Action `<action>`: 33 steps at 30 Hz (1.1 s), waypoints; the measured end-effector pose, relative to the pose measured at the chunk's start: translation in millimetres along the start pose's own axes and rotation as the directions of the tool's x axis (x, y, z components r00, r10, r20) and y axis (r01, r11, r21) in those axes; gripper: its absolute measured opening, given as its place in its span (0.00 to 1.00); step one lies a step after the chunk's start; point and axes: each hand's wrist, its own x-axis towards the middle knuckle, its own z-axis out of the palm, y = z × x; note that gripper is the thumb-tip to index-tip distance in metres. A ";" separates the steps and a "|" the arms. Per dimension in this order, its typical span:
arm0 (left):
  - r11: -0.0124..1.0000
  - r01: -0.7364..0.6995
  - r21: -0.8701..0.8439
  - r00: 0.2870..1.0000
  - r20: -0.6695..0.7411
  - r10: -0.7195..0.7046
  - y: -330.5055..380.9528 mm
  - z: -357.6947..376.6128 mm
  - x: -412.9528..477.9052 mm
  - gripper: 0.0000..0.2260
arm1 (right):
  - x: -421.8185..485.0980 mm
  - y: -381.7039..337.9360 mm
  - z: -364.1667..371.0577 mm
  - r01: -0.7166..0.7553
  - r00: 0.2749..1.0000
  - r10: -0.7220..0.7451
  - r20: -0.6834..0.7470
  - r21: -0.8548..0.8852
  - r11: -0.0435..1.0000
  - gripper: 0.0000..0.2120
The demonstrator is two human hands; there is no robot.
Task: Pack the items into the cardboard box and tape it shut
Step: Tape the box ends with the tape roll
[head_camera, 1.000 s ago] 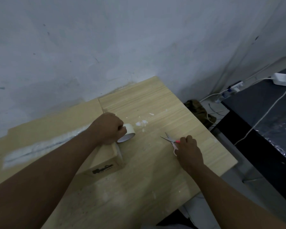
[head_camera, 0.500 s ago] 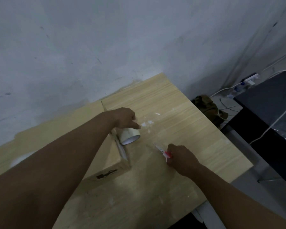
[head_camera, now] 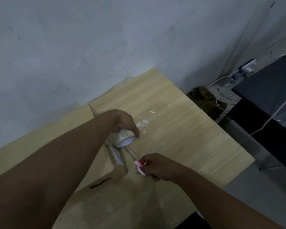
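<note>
A closed cardboard box [head_camera: 96, 177] lies on the left of the wooden table [head_camera: 180, 129], largely hidden under my left forearm. My left hand [head_camera: 122, 120] grips a roll of clear tape [head_camera: 125, 139] just past the box's right end. A strip of tape runs down that end wall. My right hand [head_camera: 157, 166] holds pink-handled scissors [head_camera: 139, 166] beside the box's near right corner, their blades pointing up toward the roll.
A grey wall stands right behind the table. The table's right edge drops to the floor, where an olive bag [head_camera: 205, 100], white cables and a power strip [head_camera: 248, 66] lie. A black table [head_camera: 271, 90] stands at the far right.
My right hand picked the scissors up off the table and brought them left to the box corner. My left hand lifted and tilted the roll at the box's end.
</note>
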 end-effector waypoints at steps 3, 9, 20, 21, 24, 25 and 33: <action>0.999 -0.014 0.044 0.999 -0.044 0.016 -2.4 10.3 8.3 0.25 | 5.4 -6.9 5.7 -0.023 0.999 0.022 0.030 0.038 0.999 0.20; 0.994 -0.101 -0.052 0.986 -0.138 0.093 -25.4 8.1 21.3 0.17 | 17.8 -15.5 13.4 -0.120 0.989 0.107 0.098 0.143 0.982 0.18; 0.959 -0.258 -0.112 0.953 -0.192 0.234 -42.3 8.7 33.0 0.27 | 32.3 -13.7 18.6 -0.196 0.978 0.162 0.134 0.301 0.933 0.30; 0.959 -0.257 -0.123 0.955 -0.186 0.232 -43.3 7.8 33.2 0.28 | 34.0 -13.3 19.7 -0.192 0.979 0.155 0.134 0.332 0.923 0.29; 0.954 -0.263 -0.146 0.956 -0.173 0.237 -44.9 5.1 34.0 0.31 | 40.3 -13.5 24.3 -0.183 0.981 0.139 0.134 0.407 0.895 0.19; 0.953 -0.263 -0.152 0.956 -0.175 0.236 -45.5 4.8 34.2 0.31 | 42.2 -14.6 25.0 -0.180 0.982 0.135 0.135 0.420 0.889 0.15; 0.947 -0.259 -0.192 0.959 -0.170 0.228 -45.7 5.8 37.5 0.35 | 51.3 -17.5 24.5 -0.149 0.987 0.104 0.124 0.444 0.884 0.13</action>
